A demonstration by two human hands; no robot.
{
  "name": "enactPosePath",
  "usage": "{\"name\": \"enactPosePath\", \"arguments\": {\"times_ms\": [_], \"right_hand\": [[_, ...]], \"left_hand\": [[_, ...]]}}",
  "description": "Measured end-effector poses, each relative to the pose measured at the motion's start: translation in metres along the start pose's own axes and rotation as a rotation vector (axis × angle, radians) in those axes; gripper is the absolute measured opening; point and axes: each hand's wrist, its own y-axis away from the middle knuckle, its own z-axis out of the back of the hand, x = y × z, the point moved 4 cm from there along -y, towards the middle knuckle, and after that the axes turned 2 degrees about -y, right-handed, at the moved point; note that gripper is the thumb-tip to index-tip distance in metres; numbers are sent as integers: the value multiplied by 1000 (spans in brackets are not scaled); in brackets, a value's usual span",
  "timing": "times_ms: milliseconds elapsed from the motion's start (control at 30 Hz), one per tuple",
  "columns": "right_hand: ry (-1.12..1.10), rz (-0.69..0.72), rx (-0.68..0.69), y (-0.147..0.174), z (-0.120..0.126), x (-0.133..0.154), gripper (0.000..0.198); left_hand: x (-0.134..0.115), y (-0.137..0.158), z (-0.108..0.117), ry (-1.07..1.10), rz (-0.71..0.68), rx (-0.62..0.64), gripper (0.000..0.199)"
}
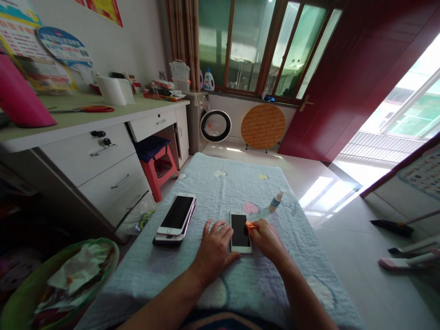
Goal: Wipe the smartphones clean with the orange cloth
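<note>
A white smartphone (240, 233) with a dark screen lies face up on the cloth-covered table (220, 192). Against its left edge rests my left hand (216, 243), fingers spread and thumb by the lower corner. My right hand (266, 236) is closed around a small orange thing (252, 225), which touches the right side of the phone's screen; whether it is a cloth or a tool is too small to tell. Left of my hands sits a stack of phones (177, 215), a white one on top. A small spray bottle (277, 200) stands upright beyond my right hand.
At the left is a white desk (106, 151) bearing scissors (92, 109) and a paper roll (112, 89). A pink stool (158, 169) is partly under it. A green waste basket (115, 256) stands at lower left. Behind are a washing machine (197, 123) with its door open and a round wooden tabletop (263, 126).
</note>
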Motion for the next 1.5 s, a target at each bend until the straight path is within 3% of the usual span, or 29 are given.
{"name": "enactPosePath", "arguments": {"times_ms": [333,633,833,1300,1500], "right_hand": [[-62,11,9,55,-4,3,25],[-79,6,15,67,-4,5,25],[-47,-40,-50,48,-7,2,29],[67,-65,-101,-38,-6,-5,31],[68,-49,-144,-55,-6,-4,28]], "left_hand": [[-3,1,1,-26,-9,-15,52],[-4,1,2,-34,-22,-43,47],[-3,0,-1,-30,-21,-18,48],[-2,1,-1,-4,-36,-17,49],[-3,0,1,-10,-28,-6,49]]}}
